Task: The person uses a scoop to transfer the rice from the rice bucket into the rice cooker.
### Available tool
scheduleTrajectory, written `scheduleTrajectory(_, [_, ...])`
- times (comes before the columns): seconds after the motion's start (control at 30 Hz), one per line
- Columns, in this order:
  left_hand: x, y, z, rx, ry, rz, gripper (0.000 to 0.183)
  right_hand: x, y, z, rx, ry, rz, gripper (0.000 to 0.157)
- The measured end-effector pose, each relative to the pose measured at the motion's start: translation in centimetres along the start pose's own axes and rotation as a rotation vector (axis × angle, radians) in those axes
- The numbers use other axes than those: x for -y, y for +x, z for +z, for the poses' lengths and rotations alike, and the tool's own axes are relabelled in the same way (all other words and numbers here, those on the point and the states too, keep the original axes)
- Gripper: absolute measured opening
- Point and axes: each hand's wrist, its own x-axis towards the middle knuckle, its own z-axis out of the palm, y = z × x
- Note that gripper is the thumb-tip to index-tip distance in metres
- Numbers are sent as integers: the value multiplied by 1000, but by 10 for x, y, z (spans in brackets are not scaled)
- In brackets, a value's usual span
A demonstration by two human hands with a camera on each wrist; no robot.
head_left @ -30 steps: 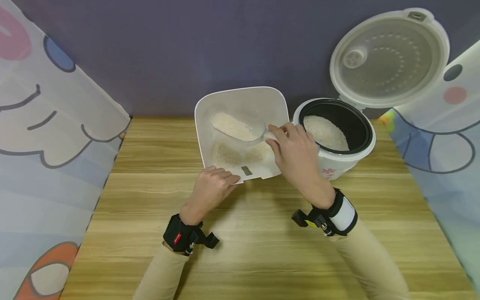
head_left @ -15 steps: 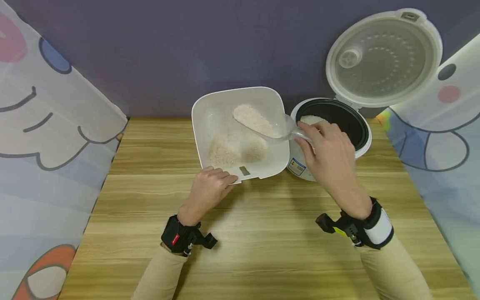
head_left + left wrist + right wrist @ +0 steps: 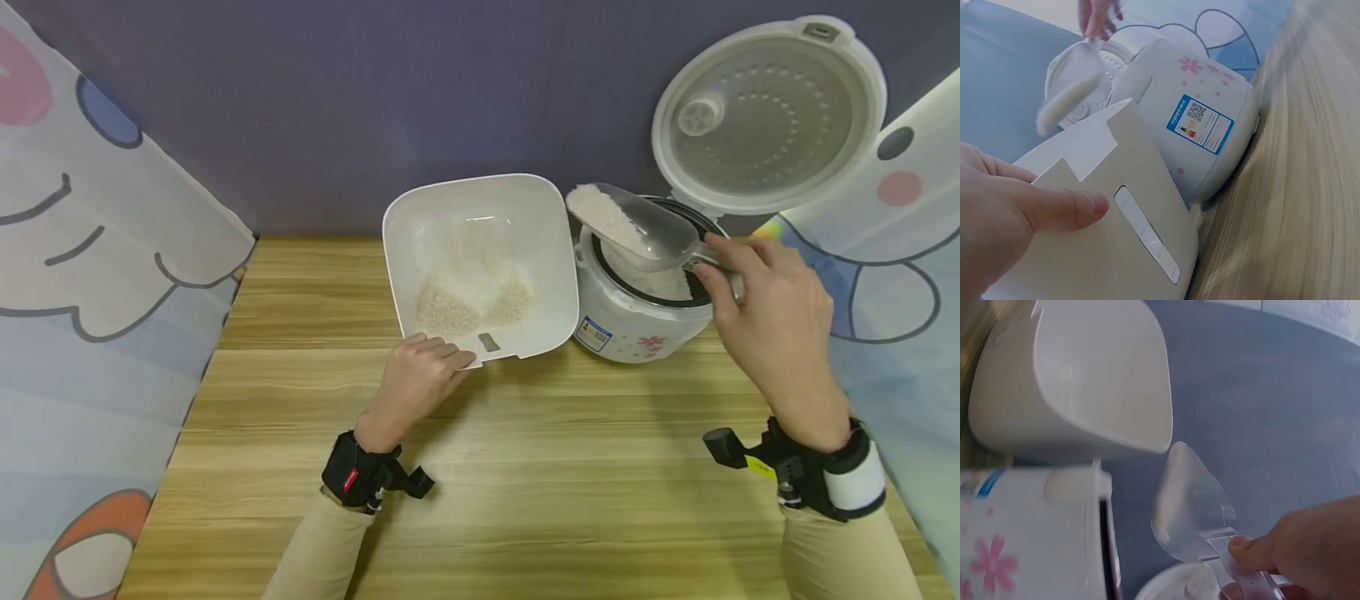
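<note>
My right hand (image 3: 780, 325) grips the handle of a clear plastic scoop (image 3: 667, 237) that carries a heap of white rice (image 3: 603, 215). The scoop is over the rice cooker (image 3: 637, 329), its tip toward the white bin. Inside the cooker's dark pot lies more rice (image 3: 660, 285), partly covered by the scoop. My left hand (image 3: 416, 379) holds the front rim of the white bin (image 3: 480, 200), thumb outside in the left wrist view. Some rice (image 3: 446, 310) lies on the bin's floor.
The cooker's lid (image 3: 772, 117) stands raised behind the pot. Bin and cooker are side by side on the wooden table (image 3: 525, 500), near the dark back wall (image 3: 375, 100). Cartoon-printed sheets (image 3: 105, 250) hang at both sides.
My right hand has carried the rice-filled scoop rightward out of the bin to over the cooker. The left hand keeps its hold on the bin's rim.
</note>
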Motion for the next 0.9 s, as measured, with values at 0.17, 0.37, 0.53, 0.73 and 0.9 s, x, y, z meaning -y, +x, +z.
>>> scheduleTrajectory(0.17, [-1,0,-1,-2,-2,1,10,-25,-6,-1,-28,-39,22,32])
scheduleTrajectory(0.37, [-1,0,-2,5,-1,1,12,-48,-12,2,-48,-59,49,31])
scheduleTrajectory(0.53, [-1,1,-1,11,-4,1,12,-58,-15,8,-61,-77,95,30])
scheduleTrajectory(0.73, [-1,0,0,14,-6,0,12,-66,-17,16,-142,-124,48,30])
scheduleTrajectory(0.9, [0,0,0,22,-1,-3,12,-70,-17,22,-206,-144,20,28])
